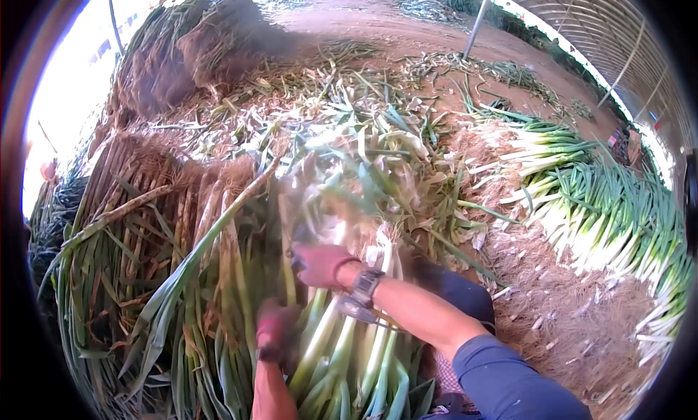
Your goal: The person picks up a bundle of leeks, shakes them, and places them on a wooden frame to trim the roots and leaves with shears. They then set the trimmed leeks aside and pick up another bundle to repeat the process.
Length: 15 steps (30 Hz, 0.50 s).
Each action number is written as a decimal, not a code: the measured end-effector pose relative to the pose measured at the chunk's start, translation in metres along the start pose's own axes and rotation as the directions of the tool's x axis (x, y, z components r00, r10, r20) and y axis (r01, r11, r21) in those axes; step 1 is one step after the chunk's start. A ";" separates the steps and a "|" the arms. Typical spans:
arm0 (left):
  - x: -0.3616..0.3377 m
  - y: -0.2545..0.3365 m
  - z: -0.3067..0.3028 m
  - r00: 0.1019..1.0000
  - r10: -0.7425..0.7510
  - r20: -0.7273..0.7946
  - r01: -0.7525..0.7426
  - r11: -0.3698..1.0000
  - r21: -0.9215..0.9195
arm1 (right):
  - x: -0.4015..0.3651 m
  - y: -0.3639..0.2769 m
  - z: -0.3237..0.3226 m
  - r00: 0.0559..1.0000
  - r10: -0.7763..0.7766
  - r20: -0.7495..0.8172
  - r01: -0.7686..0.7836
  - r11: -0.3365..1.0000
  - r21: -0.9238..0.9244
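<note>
My left hand (pixel 275 329) grips a bundle of leeks (pixel 342 354) close in front of me, while my right hand (pixel 320 264), a watch (pixel 366 285) at its wrist, sits among their motion-blurred upper leaves. Trimmed leeks (pixel 582 195) lie stacked on the dirt floor (pixel 567 304) to the right; unpeeled stalks (pixel 138 253) are heaped on the left.

A bundle of leeks (pixel 349 354) lies lengthwise, its thick white-to-pale-green stalks packed side by side. The left fingers (pixel 270 325) grip its near left edge. Beyond the right fingers (pixel 316 264), closed around the stalks farther up, the green tops are blurred.
</note>
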<state>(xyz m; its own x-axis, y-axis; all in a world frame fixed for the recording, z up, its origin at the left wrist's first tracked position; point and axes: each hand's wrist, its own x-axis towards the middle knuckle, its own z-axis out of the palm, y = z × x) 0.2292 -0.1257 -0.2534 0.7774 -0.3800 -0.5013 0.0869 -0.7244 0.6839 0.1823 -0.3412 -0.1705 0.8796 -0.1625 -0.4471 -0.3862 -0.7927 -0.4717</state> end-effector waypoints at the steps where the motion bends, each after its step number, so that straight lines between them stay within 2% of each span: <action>1: 0.001 0.002 0.000 0.999 -0.030 0.018 0.030 0.999 -0.016 | 0.011 0.006 0.005 0.999 -0.006 -0.048 0.006 1.000 0.010; 5: -0.001 0.007 0.000 0.997 -0.071 0.031 0.072 0.997 -0.017 | 0.023 0.013 0.005 0.994 0.028 -0.110 -0.024 0.999 0.030; 8: 0.005 -0.005 0.002 0.999 -0.007 0.046 0.008 1.000 -0.026 | 0.011 0.020 0.010 0.997 -0.010 -0.082 0.012 1.000 0.026; 10: -0.009 0.009 0.000 0.999 0.048 0.015 -0.049 0.997 0.052 | -0.002 0.021 0.007 0.997 -0.003 -0.082 0.008 0.998 0.057; 12: -0.029 0.031 -0.007 0.997 0.043 0.057 -0.046 0.997 0.058 | -0.010 0.023 0.007 0.997 0.019 -0.076 -0.015 0.998 0.054; 14: -0.041 0.055 -0.010 0.993 0.066 0.095 -0.075 0.992 0.097 | -0.008 0.033 0.024 0.989 -0.075 -0.127 0.076 0.997 0.000; 15: -0.049 0.057 -0.013 0.992 0.080 0.094 -0.092 0.986 0.139 | -0.016 0.028 0.023 0.993 -0.053 -0.107 0.051 0.999 -0.017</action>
<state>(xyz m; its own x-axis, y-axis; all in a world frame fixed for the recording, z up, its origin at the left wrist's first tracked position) 0.2041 -0.1405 -0.1830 0.7199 -0.4887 -0.4928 -0.0727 -0.7593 0.6467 0.1508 -0.3475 -0.1937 0.9235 -0.1827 -0.3374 -0.3359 -0.8099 -0.4808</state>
